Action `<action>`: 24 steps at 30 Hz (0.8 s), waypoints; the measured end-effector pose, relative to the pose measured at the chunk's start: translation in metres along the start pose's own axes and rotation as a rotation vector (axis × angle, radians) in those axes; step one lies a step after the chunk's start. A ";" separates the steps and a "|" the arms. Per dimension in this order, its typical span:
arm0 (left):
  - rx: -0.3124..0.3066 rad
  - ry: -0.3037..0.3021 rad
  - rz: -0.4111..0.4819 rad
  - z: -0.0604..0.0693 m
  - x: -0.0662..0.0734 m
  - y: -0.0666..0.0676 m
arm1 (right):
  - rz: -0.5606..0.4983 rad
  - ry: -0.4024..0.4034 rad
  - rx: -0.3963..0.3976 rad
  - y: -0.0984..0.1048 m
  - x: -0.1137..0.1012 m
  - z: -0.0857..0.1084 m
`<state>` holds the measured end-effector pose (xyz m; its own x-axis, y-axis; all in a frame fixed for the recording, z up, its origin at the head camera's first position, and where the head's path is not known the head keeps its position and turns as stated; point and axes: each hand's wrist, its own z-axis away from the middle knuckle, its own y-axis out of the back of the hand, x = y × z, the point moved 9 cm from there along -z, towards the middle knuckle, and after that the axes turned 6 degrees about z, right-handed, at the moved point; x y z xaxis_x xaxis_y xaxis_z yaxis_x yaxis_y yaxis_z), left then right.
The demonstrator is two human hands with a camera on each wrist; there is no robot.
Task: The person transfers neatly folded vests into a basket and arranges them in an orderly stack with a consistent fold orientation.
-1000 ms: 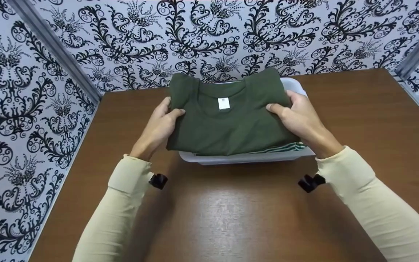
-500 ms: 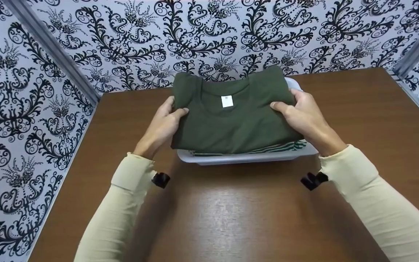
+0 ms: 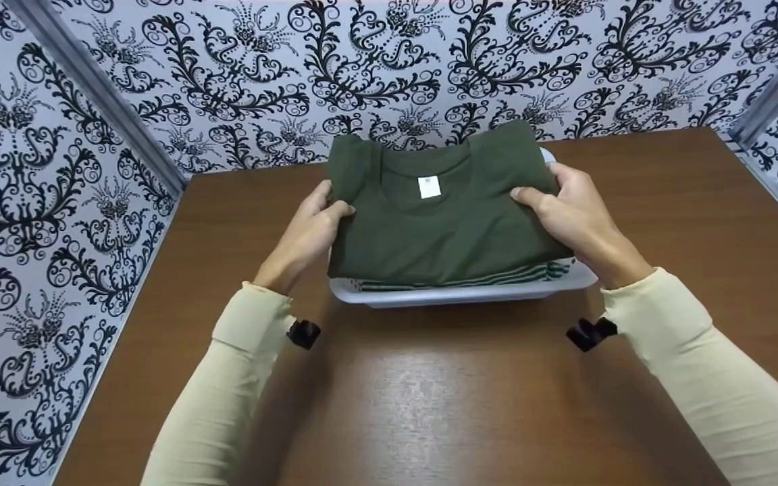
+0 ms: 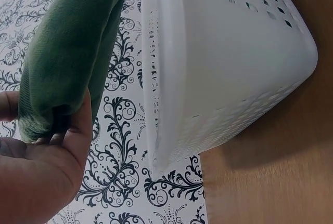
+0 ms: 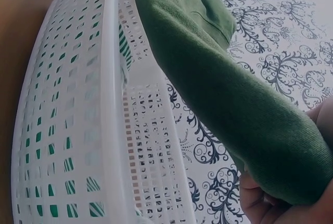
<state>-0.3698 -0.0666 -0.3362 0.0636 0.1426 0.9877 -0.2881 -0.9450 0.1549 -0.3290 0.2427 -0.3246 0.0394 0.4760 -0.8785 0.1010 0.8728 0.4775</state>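
Observation:
A folded dark green T-shirt with a white neck label is held up by both hands above a white plastic basket. My left hand pinches its left side, thumb on top and fingers beneath. On the opposite side my right hand grips it the same way. Both wrist views show the shirt raised clear of the basket's rim, with fingers curled under the fold. Green-and-white striped cloth lies inside the basket, mostly hidden by the shirt.
The basket stands on a brown wooden table, near its back edge. Patterned black-and-white walls rise behind and at the left, joined by a grey metal corner strip. Perforated basket sides show more green cloth.
Both hands have shifted slightly to the right with the green T-shirt. A bit more of the striped cloth and the basket's front rim now shows below it.

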 end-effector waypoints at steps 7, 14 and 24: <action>-0.009 0.001 0.007 -0.003 -0.005 -0.005 | 0.026 0.008 0.012 0.002 0.004 -0.003; -0.014 0.006 0.007 -0.005 -0.009 -0.009 | 0.041 0.007 0.014 0.003 0.006 -0.005; -0.018 0.028 0.010 -0.007 -0.012 -0.011 | 0.057 0.002 0.023 0.005 0.009 -0.008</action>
<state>-0.3744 -0.0559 -0.3498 0.0338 0.1414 0.9894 -0.3054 -0.9411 0.1450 -0.3365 0.2527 -0.3302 0.0438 0.5255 -0.8497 0.1215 0.8414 0.5266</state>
